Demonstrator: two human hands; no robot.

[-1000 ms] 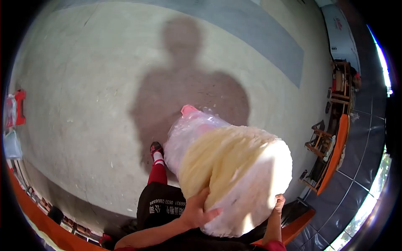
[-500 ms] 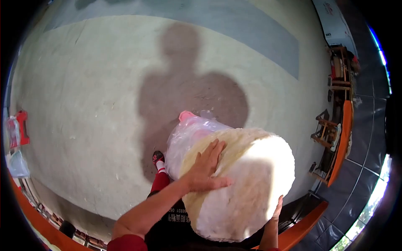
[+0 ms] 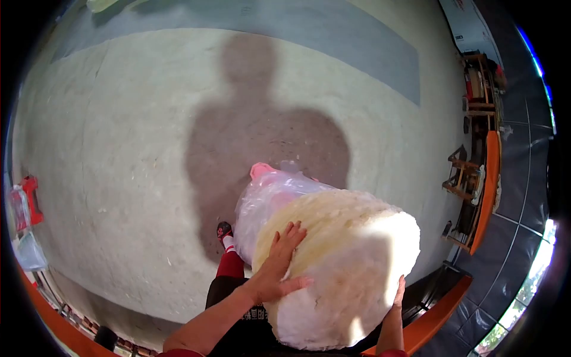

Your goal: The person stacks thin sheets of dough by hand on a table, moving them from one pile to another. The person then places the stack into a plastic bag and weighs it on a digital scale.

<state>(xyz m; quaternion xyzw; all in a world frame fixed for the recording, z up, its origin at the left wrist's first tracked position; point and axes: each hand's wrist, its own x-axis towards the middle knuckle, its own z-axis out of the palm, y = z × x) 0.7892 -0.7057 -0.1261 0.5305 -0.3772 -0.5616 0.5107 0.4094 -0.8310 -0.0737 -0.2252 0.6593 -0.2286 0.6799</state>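
Observation:
A thick, round, cream-white slab [image 3: 351, 262] with a rough fibrous surface rests over my lap, its right side in bright sun. My left hand [image 3: 279, 262] lies on its upper left part with the fingers spread. At the slab's lower right edge is my right hand [image 3: 399, 294], whose visible fingers point up along the rim; the rest of it is hidden. Beyond the slab, a clear plastic bag [image 3: 262, 199] with something pink in it stands on the floor, partly covered by the slab.
Wooden stools [image 3: 464, 175] stand at the right beside an orange bench edge [image 3: 491, 184]. A red stool-like object [image 3: 33, 199] is at the far left. My foot [image 3: 224, 231] is left of the bag, and my shadow falls on the concrete floor [image 3: 137, 149].
My left hand has slid left and slightly down across the slab. The slab's far edge is tilted a little differently, and the camera view has shifted slightly.

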